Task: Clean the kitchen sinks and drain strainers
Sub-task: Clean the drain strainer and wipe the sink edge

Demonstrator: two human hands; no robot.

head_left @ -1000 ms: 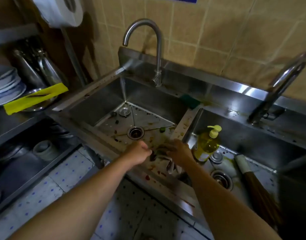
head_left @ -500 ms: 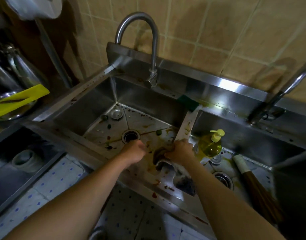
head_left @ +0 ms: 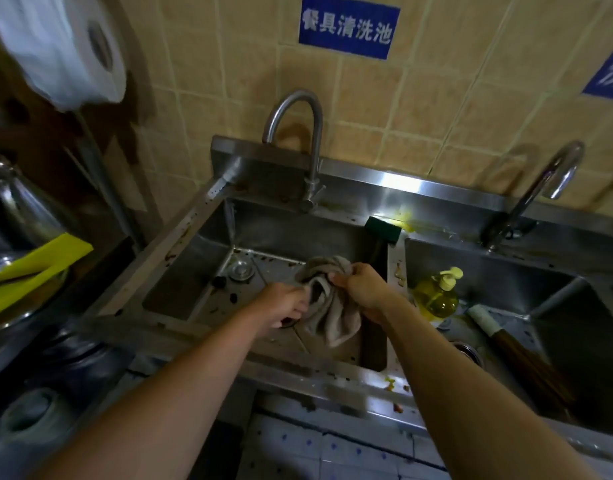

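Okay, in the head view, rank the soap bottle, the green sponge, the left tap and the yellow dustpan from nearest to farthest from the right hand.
From the right hand, which grips the grey cloth:
1. Soap bottle, just to its right in the right sink.
2. Green sponge, behind it on the ledge between the sinks.
3. Left tap, farther back, over the left sink.
4. Yellow dustpan, far left on the shelf.

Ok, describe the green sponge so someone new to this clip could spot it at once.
Start at the left sink, under the tall curved tap. Follow its back ledge right to the divider between the two sinks: the sponge lies on that corner. It is a dark green block, unlike the yellow soap bottle in the right sink.
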